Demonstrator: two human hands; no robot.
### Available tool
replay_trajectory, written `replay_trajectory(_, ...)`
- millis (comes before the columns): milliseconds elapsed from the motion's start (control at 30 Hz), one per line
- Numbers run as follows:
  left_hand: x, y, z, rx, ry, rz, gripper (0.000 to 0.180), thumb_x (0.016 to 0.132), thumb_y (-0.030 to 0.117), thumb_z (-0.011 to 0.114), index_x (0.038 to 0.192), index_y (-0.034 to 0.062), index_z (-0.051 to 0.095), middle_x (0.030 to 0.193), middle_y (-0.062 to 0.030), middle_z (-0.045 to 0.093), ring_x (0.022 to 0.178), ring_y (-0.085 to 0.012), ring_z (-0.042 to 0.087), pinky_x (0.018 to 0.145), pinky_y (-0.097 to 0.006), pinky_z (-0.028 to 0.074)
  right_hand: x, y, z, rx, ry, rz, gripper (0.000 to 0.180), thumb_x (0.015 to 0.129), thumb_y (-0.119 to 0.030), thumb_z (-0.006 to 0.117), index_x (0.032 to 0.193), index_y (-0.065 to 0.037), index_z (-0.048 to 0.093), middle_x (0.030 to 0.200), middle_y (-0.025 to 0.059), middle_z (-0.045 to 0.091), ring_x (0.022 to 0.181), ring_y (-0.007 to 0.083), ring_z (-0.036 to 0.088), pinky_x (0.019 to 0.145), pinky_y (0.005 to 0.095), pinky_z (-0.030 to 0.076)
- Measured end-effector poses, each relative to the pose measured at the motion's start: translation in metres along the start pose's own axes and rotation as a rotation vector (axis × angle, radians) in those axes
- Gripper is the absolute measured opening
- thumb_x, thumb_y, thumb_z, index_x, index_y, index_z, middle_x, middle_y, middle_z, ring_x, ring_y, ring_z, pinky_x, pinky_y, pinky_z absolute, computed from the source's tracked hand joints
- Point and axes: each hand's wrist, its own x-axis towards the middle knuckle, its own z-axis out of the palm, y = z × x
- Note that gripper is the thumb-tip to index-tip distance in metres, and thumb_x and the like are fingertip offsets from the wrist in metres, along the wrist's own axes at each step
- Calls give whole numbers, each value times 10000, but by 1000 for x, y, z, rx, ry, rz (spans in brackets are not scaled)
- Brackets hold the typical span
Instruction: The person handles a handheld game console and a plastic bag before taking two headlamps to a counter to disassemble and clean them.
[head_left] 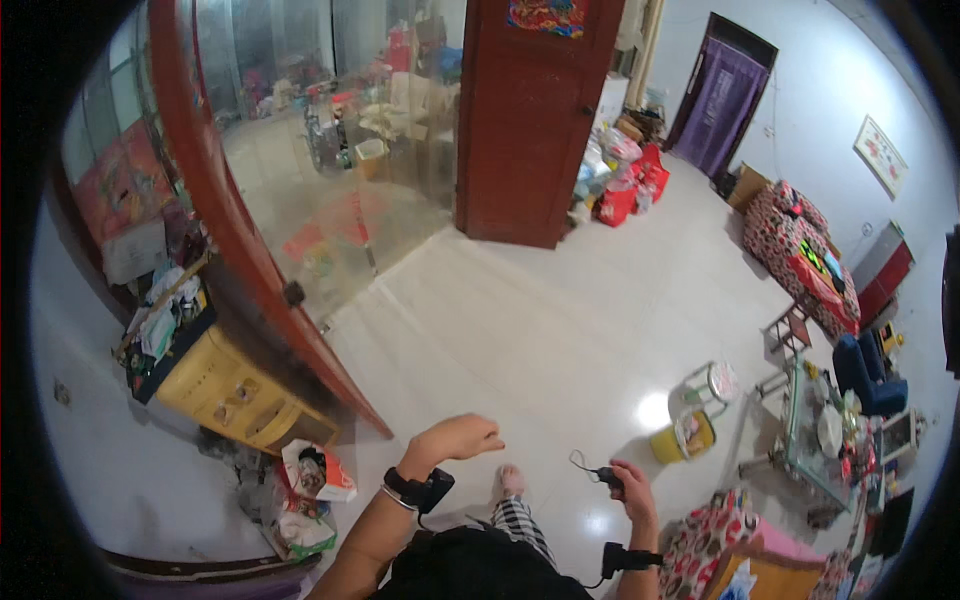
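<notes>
Out in front of my body, above the pale tiled floor, my left hand (458, 440) is closed, its fingers loosely curled together with nothing showing in them. A black device (425, 490) is strapped to that wrist. My right hand (634, 492) is closed on a small black fob-like object (607, 477) with a thin dark loop (582, 461) sticking out to the left. Another black band (628, 560) goes round my right wrist. Both hands are apart from the furniture. Between them, one slippered foot (510, 480) and a checked trouser leg show below.
A reddish door frame (260, 250) and yellow cabinet (235, 390) stand left, bags (310, 470) below. Ahead are an open brown door (525, 130) and clear plastic sheeting (390, 220). Right: yellow bin (668, 447), stool (715, 380), glass table (815, 440), patterned sofa (785, 240).
</notes>
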Motion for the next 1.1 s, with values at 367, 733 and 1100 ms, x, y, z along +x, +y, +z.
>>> replay_trajectory(367,126,-121,-115,-1388,622,-460,329,892,326,448,1014,25,502,856,-115,613,723,-171,602,642,-283,500,225,-188,262,-410,-863,-298,325,812,-174,596,1104,-65,506,744,13,582,592,60,460,494,209,371)
replay_trajectory(733,193,-305,-314,-1491,1178,-209,389,917,356,395,958,-14,509,562,13,416,479,-79,378,513,-239,401,440,-229,443,-671,-937,-223,317,820,-190,598,1091,-60,497,710,41,593,564,72,497,482,212,393)
replay_trajectory(1100,205,-478,-544,-392,1465,-447,288,866,196,427,713,-18,545,713,-71,565,655,-165,526,608,-295,425,651,-320,694,-909,-1178,-679,437,804,-234,618,1151,-9,475,886,115,617,741,176,582,658,297,469)
